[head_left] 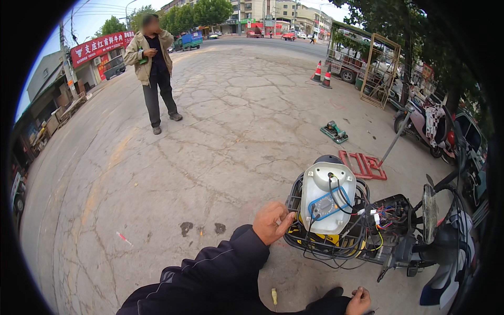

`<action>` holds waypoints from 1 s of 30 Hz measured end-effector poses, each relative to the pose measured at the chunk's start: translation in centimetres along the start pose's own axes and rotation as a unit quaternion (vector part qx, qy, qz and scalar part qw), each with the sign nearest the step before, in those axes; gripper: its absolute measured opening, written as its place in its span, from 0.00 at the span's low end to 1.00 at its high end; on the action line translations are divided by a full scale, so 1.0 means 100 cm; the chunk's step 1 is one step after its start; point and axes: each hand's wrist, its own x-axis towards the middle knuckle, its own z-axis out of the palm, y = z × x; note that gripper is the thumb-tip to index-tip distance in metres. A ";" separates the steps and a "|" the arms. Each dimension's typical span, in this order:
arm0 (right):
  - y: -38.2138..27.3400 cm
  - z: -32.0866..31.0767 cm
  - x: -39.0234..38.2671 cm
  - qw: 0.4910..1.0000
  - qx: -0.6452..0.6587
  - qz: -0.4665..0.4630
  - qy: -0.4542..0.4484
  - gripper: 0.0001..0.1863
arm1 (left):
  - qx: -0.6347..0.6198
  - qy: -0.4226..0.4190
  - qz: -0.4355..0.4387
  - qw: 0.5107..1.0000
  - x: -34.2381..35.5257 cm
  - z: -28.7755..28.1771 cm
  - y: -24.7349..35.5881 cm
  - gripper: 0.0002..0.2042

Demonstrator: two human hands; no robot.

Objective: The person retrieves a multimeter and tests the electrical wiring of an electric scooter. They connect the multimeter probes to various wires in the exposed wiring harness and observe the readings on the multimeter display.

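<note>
My left hand (273, 223) is closed, fingers curled and thumb stretched forward, at the left side of a black wire basket (295, 242). Whether it grips the rim is hidden. In the basket rests a pale plastic cover (328, 178), and a blue-framed multimeter (325, 203) lies on it with black leads. To the right, the scooter's (401, 210) front is opened up, showing coloured wires (386, 216) and white connectors. Low in the picture, my right hand (359, 302) has its fingers curled together; what they hold, if anything, cannot be made out.
A screwdriver with a yellow handle (274, 295) lies near my feet. Beyond the basket are a red metal frame (363, 165) and a green tool (334, 131) on the ground. A person (152, 63) stands ahead at left. Traffic cones (326, 77) and parked scooters (420, 123) are at right.
</note>
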 end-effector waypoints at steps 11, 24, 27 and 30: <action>0.041 0.037 0.004 0.991 0.075 -0.109 -0.011 0.11 | 0.222 -0.016 -0.169 0.960 -0.168 -0.145 -0.018 0.22; 0.009 0.020 -0.013 0.982 -0.052 -0.173 -0.059 0.09 | 0.256 -0.216 0.021 0.942 -0.137 -0.129 -0.074 0.18; 0.009 0.013 -0.025 0.932 -0.192 -0.292 -0.098 0.09 | 0.206 -0.333 0.121 0.912 -0.141 -0.132 -0.088 0.17; -0.003 0.008 -0.035 0.887 -0.254 -0.351 -0.160 0.15 | 0.116 -0.342 0.141 0.922 -0.135 -0.133 -0.100 0.19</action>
